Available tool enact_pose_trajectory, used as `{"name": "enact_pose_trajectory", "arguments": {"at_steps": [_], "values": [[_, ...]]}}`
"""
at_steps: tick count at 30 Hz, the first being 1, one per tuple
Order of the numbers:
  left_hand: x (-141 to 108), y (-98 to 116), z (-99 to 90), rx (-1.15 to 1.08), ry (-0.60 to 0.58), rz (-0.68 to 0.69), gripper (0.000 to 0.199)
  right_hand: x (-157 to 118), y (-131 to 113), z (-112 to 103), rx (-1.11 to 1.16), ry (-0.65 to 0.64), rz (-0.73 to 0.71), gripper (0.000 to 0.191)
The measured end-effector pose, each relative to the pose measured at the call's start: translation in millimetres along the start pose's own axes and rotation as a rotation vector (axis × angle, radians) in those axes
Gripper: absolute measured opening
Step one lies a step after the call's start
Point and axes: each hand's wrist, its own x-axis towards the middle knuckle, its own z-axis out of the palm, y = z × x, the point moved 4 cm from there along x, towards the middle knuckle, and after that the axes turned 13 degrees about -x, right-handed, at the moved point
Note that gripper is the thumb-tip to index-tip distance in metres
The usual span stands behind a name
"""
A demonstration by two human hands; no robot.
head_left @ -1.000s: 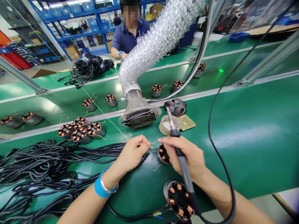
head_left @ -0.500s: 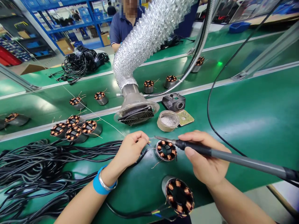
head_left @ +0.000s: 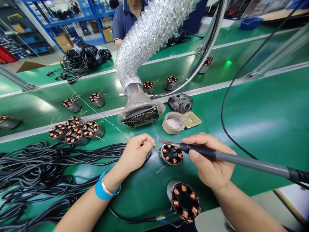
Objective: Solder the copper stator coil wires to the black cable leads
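My right hand [head_left: 212, 161] grips a soldering iron [head_left: 200, 151] like a pen, its tip pointing left. Just left of that tip, my left hand [head_left: 138, 151] is pinched on the thin wires [head_left: 154, 146] of a black cable; the ends poke out past the fingertips. A wisp of smoke rises from the tip. A thin pale wire [head_left: 106, 120] runs from the upper left to my left hand. Right under the iron stands a motor stator [head_left: 172, 154] with copper coils. Nearer me, a second stator [head_left: 184, 201] lies tilted, joined to a cable with coloured wires [head_left: 160, 219].
A fume extractor hood [head_left: 141, 111] hangs ahead, near a round pot [head_left: 174, 123] and a black iron holder [head_left: 180, 103]. Black cables [head_left: 36, 170] pile at left beside grouped stators [head_left: 74, 135]. More stators [head_left: 97, 100] stand beyond the metal rail. A person [head_left: 120, 24] is opposite.
Smoke now rises at the iron's tip. The stators beyond the rail have shifted left. Both hands keep nearly the same pose, and the view has moved slightly.
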Motion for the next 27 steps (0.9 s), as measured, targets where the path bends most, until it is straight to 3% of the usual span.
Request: {"name": "enact_pose_trajectory", "arguments": {"at_steps": [15, 27], "values": [[0.4, 1.0, 0.6, 0.015, -0.012, -0.008, 0.019, 0.6, -30.3, 6.4, -0.062, -0.059, -0.246, 0.028], [-0.5, -0.8, 0.7, 0.018, -0.010, -0.020, 0.018, 0.4, -30.7, 6.6, -0.025, -0.030, -0.250, 0.031]]}}
